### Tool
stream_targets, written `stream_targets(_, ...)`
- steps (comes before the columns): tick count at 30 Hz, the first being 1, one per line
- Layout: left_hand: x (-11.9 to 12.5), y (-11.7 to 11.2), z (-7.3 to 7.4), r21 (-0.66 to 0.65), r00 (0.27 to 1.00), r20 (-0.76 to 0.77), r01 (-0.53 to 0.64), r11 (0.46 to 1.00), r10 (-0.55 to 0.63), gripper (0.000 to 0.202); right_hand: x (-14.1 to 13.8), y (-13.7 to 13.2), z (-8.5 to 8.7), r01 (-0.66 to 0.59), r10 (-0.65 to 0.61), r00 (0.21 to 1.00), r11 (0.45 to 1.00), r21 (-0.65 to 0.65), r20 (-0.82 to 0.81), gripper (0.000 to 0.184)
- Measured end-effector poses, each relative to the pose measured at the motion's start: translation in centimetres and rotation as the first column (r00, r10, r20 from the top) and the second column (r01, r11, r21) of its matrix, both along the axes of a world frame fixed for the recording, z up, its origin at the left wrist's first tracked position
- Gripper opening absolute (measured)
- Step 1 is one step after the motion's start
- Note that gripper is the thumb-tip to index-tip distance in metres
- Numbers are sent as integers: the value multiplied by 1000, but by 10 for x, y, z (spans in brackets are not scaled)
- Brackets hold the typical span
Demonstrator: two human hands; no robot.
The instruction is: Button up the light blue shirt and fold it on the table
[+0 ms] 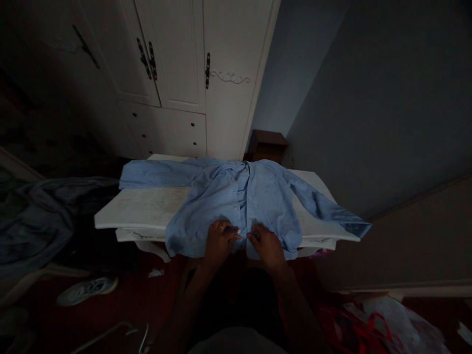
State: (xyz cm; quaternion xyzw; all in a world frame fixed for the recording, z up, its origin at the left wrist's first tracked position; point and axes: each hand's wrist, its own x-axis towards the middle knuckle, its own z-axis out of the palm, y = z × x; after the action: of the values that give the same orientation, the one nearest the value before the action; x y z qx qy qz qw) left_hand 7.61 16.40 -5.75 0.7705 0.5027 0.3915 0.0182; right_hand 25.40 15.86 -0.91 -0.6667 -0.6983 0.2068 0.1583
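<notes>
A light blue button-up shirt [236,196] lies spread front-up on a small white table [147,209], sleeves stretched out to the left and right. My left hand [219,241] and my right hand [267,246] both rest on the shirt's lower front near the hem. Their fingers are curled and pinched at the button strip between them. A ring shows on my left hand.
A white wardrobe [184,73] with dark handles stands behind the table. A dark wooden stand [267,145] sits in the corner. Grey bedding [44,216] lies at left, a white shoe [86,290] on the red floor, and bags [368,324] at lower right.
</notes>
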Motion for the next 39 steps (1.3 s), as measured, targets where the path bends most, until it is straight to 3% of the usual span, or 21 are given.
stream_targets(4,-6,-5,-5,25,995,63,77,997,-78,12,-1,11,10,-103,105,994,994,-41,43,15)
stream_targets(9,-16,-15,-6,64,984,48,170,983,-174,14,0,19,19,-114,118,988,992,-46,101,24)
stream_targets(13,-16,-21,0,21,990,7,143,989,-144,10,-3,20,19,-51,52,979,999,-13,197,37)
stream_targets(18,-10,-21,8,-80,994,-31,101,992,-104,22,-7,23,17,-43,51,972,998,-36,231,24)
stream_targets(21,-9,-18,9,-101,994,-62,84,991,-90,16,-4,25,14,-49,48,990,999,4,134,16)
stream_targets(23,-9,-18,8,-106,992,-79,86,991,-95,15,0,25,11,-61,62,995,998,14,-74,15)
stream_targets(26,-8,-22,5,-78,994,-37,98,992,-101,19,7,23,6,-40,34,886,999,-2,-463,17)
stream_targets(28,-6,-29,2,-54,996,44,82,995,-80,19,11,19,1,9,-7,802,1000,0,-597,20)
stream_targets(31,0,-42,-4,-89,984,178,8,996,8,17,14,8,-8,53,-34,785,999,12,-619,23)
stream_targets(39,19,-57,-25,-387,864,446,-51,921,235,20,12,-26,-45,23,-11,917,999,27,-398,31)
